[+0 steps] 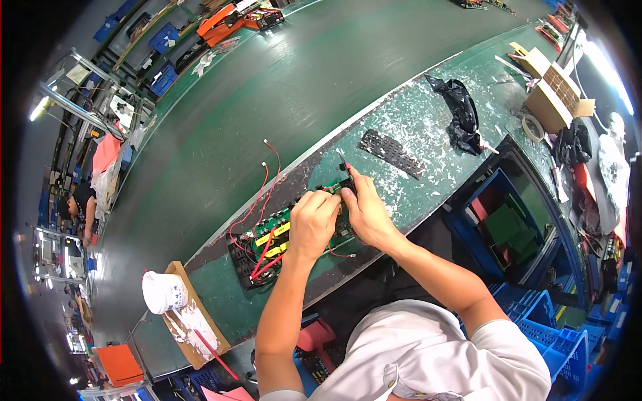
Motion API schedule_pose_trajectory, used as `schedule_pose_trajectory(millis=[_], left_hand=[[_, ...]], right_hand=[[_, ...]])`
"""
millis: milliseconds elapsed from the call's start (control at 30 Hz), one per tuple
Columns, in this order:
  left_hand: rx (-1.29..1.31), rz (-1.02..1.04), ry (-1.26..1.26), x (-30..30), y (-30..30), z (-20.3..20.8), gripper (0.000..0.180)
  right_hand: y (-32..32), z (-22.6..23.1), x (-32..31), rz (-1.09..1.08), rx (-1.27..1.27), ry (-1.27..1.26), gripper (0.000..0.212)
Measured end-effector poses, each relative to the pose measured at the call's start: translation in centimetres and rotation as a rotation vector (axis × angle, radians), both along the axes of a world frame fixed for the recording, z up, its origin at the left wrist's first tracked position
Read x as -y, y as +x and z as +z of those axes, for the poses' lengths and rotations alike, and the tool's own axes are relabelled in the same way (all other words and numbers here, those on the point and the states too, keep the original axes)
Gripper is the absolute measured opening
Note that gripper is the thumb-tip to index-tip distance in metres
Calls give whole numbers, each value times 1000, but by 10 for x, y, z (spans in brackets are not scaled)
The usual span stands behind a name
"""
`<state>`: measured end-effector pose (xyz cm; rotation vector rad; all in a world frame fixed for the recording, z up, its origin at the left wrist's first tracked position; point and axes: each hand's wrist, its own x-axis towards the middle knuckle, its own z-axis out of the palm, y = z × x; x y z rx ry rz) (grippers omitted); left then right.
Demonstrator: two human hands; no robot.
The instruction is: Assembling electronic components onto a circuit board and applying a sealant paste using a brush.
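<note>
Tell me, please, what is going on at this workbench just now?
A person has both bare hands at the component-laden green circuit board on the bench. The left hand is over its right part; the right hand is at its far right end, beside a dark piece. Whether either hand is clasping anything is unclear. A black perforated strip lies beyond.

A broad, smooth green surface (pixel 234 120) shines softly before me beside a scuffed, white-flecked worktop (pixel 414 120). A crinkled black plastic bag (pixel 463 113) gleams; the cardboard box (pixel 547 108) looks matt, the white tub (pixel 160 292) plastic, the worker's shirt (pixel 428 344) matt cloth. Yellow parts (pixel 273 235) on the circuit board (pixel 269 222) look smooth.
</note>
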<state>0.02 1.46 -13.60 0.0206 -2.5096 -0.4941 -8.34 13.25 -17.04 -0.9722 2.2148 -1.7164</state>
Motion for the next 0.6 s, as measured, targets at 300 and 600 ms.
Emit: schedule_pose_trajectory(millis=[300,600], left_hand=[[20,-87,-49,13,-13,4,10],[384,-119,-56,-29,38,33,17]], right_hand=[[-14,1,7,80,111,119,48],[-32,31,-38,-14,-502,155,63]])
